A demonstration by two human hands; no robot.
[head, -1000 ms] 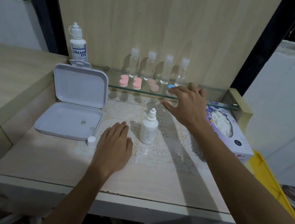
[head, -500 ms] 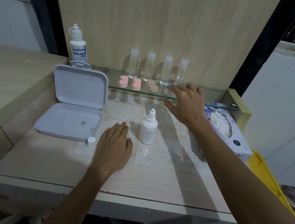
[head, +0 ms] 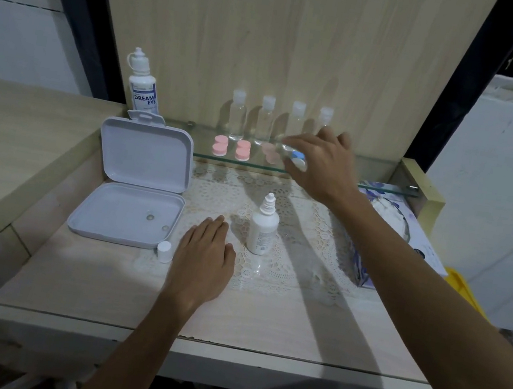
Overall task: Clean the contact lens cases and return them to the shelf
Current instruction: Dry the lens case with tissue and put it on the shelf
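The right hand [head: 322, 168] reaches over the front edge of the glass shelf [head: 380, 177] and pinches a blue-and-white contact lens case [head: 298, 160] between thumb and fingers, the case sitting at the fingertips just at or barely above the glass; whether it has cleared the surface cannot be told. The left hand [head: 203, 262] lies flat and relaxed on the table [head: 260, 324], fingers straight, grasping nothing, just beside a small white cap [head: 165, 251] and near the uncapped white solution bottle [head: 263, 226]. Three pink lens cases [head: 242, 150] rest on the shelf to the left of the gripped one, in front of a row of four clear bottles [head: 264, 121]; the rightmost pink one looks paler and blurred. A white tray case [head: 129, 214] stands open at the left of the table with its lid upright, and a tissue box [head: 411, 234] sits at the right under the shelf end. The step in hand looks like fetching the first case from the shelf for cleaning. The next move likely calls for carrying it down to the lace mat [head: 305, 236] without brushing the clear bottles or the pink cases, then bringing the left hand in to steady it or unscrew its lids.
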